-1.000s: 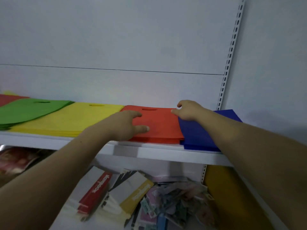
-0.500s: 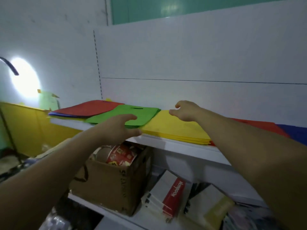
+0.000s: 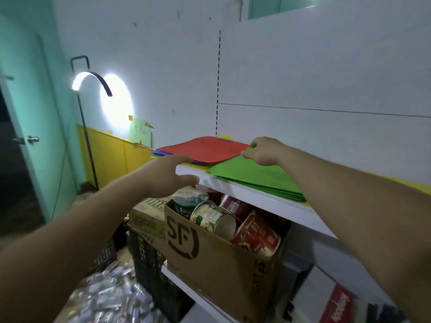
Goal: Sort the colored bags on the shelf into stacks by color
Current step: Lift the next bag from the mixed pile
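A thin, flat red bag (image 3: 205,149) tops a loose mixed pile at the left end of the white shelf (image 3: 256,197). Blue bag edges (image 3: 163,153) fan out beneath it and a yellow corner (image 3: 225,137) peeks out behind. Just to its right, a tidy stack of green bags (image 3: 256,174) lies flat, one corner touching the red bag's edge. Further right, the edge of a yellow stack (image 3: 415,186) shows.

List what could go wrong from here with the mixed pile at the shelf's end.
1. The mixed pile under the red bag seems to overhang the shelf end; tugging the top bag may drag blue ones off.
2. The right hand sits where the green stack meets that pile; lifting there could skew the sorted greens.
3. Slipped bags could drop into the open cardboard box of cans.
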